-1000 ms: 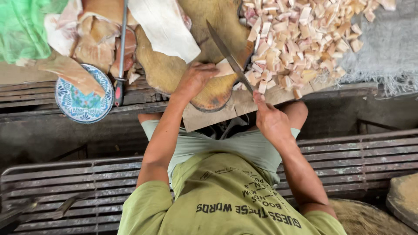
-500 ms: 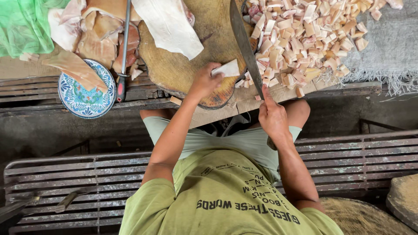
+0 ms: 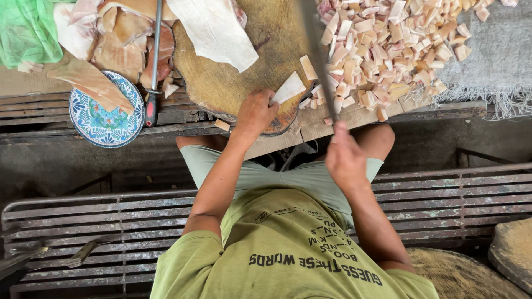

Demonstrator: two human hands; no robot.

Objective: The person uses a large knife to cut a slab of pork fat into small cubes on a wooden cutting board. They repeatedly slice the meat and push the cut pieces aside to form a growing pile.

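I am pinching a pale slab (image 3: 289, 88) with my left hand (image 3: 254, 113), fingers curled together on its near end, holding it flat on the round block (image 3: 233, 77). My right hand (image 3: 344, 158) is wrapping tight around the handle of a knife (image 3: 317, 58), whose long blade is standing up over the block's edge, just beside the slab. Past the blade, a heap of cubes (image 3: 382, 47) is lying on the tabletop (image 3: 332, 119), touching a grey cloth (image 3: 493, 61). A bigger white sheet (image 3: 213, 30) is lying on the block's far side. Left of it, a rod (image 3: 153, 66) is resting beside brownish skins (image 3: 122, 44), near a blue plate (image 3: 105, 113).
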